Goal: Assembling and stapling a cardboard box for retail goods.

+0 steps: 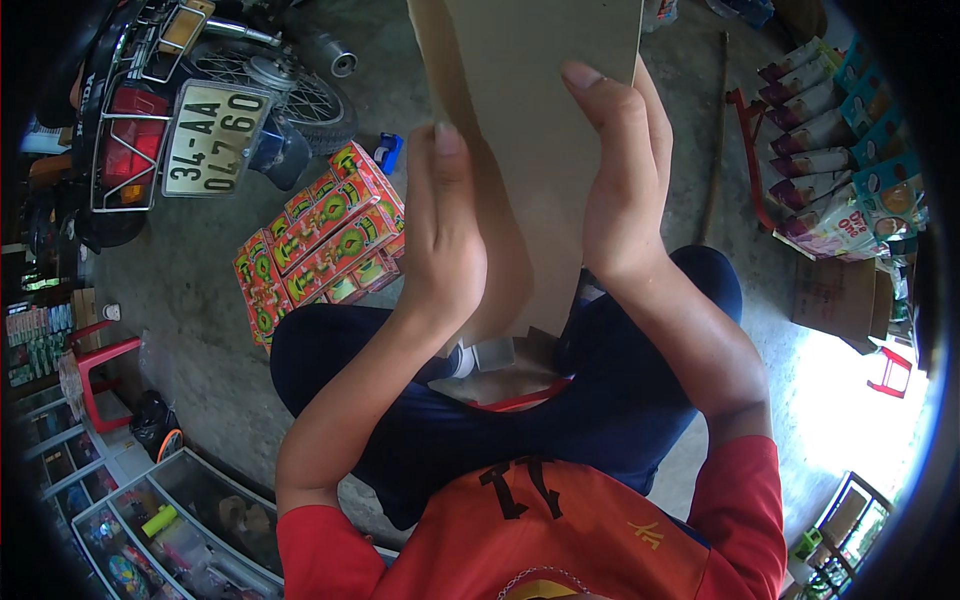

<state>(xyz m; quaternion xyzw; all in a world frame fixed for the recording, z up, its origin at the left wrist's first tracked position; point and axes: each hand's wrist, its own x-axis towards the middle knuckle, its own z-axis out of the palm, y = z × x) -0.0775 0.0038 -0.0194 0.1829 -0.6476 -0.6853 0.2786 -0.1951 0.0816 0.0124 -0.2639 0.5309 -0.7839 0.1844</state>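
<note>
A long grey-brown cardboard piece (530,140) stands up in front of me, its top running out of view. Small flaps (495,352) show at its lower end, between my legs. My left hand (445,235) presses along its left edge with the fingers pointing up. On the opposite edge is my right hand (625,170), its thumb on the near face and its fingers partly hidden behind. The cardboard is gripped between both hands. A shadow falls down its left part.
Red and green printed boxes (325,235) are stacked on the concrete floor at my left, beside a blue tape dispenser (388,153). Behind them stands a motorbike (215,130). Hanging packets (850,160) and a brown carton (835,300) are at right. A glass case (180,520) stands lower left.
</note>
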